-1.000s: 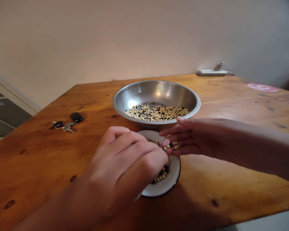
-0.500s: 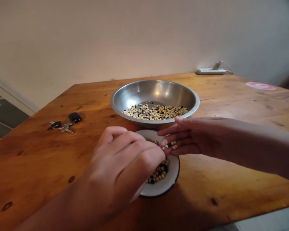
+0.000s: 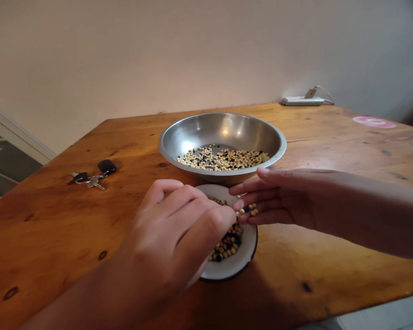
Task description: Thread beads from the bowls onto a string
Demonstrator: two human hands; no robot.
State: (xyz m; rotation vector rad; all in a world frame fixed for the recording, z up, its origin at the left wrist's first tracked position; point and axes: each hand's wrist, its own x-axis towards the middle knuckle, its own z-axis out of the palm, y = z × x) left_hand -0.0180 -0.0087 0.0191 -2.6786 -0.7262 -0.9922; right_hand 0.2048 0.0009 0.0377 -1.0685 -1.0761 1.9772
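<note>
Left hand (image 3: 182, 233) curls in from 8 o'clock over the white plate (image 3: 246, 256); I cannot tell whether its hidden fingertips pinch anything. From 3 o'clock I have the right hand (image 3: 278, 195) open, fingers extended together, a few loose beads (image 3: 253, 212) resting on them. More beads fill the plate. Beyond, on the tabletop (image 3: 131, 137), I see keys (image 3: 93, 182) at 10 o'clock, the steel bowl of beads (image 3: 223, 173) at 12, the pink sticker (image 3: 374, 122) at 2 and the power strip (image 3: 302, 101) at 1.

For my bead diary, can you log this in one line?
right hand: open, beads on fingers | left hand: curled beside it | dish, bowl: more beads inside
</note>
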